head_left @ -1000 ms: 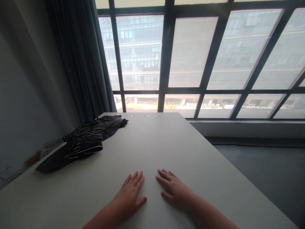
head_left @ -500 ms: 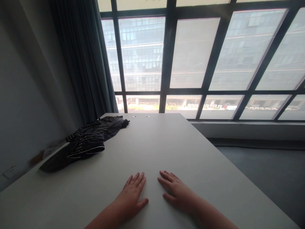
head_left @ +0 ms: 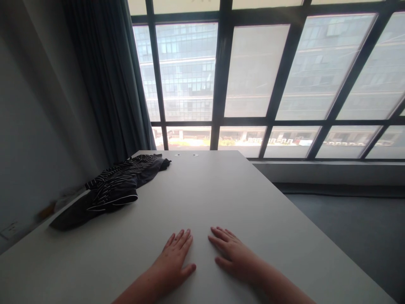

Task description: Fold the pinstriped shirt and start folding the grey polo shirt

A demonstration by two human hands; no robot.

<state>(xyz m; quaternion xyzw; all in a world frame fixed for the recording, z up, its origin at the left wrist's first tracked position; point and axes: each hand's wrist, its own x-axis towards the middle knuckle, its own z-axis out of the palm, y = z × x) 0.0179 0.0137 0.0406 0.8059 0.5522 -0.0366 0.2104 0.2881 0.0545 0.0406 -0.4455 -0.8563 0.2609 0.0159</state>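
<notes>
My left hand [head_left: 176, 257] lies palm down on the white table [head_left: 202, 198], fingers stretched out and thumb pointing right. Across a narrow gap, my right hand [head_left: 230, 253] rests flat on the same surface, its fingers out and its thumb apart from them. Neither hand holds anything. A rumpled heap of dark clothing [head_left: 115, 181], partly black with thin white stripes, lies along the table's left edge, beyond my left hand and apart from it.
Two small round fittings [head_left: 186, 155] sit near the table's far end. Behind stands a large dark-framed window [head_left: 218, 76], with a dark curtain [head_left: 101, 84] to its left. A wall socket [head_left: 9, 230] is at the far left. Grey floor [head_left: 348, 228] shows on the right.
The whole view has shifted very slightly, so everything appears a little further left. Both hands stay flat on the table, and the clothing has not moved on it.
</notes>
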